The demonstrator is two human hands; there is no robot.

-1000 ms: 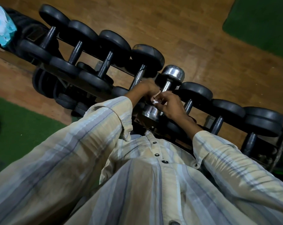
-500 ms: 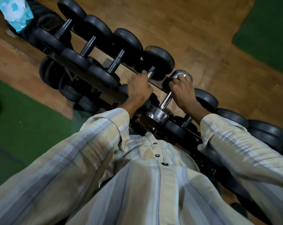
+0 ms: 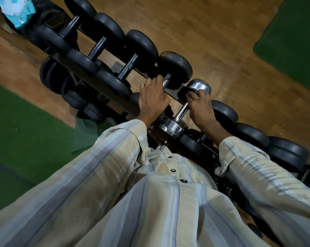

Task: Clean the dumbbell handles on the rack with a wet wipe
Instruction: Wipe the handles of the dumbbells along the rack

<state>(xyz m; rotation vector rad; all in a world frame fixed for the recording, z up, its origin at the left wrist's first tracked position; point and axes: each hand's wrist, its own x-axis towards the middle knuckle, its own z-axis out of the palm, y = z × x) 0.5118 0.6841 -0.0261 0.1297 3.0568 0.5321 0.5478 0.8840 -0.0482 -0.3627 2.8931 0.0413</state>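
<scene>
Gripping two dumbbell handles, left hand (image 3: pixel 153 97), right hand (image 3: pixel 200 107)

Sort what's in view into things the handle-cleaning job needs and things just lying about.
Job:
left hand closed on a black dumbbell's steel handle
right hand on the shiny chrome dumbbell
black metal rack
teal-and-white wipes packet

Lying about:
green floor mats
wooden plank floor

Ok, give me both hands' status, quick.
Left hand: closed around the black dumbbell's handle; no wipe visible.
Right hand: gripping the far head of the chrome dumbbell.
</scene>
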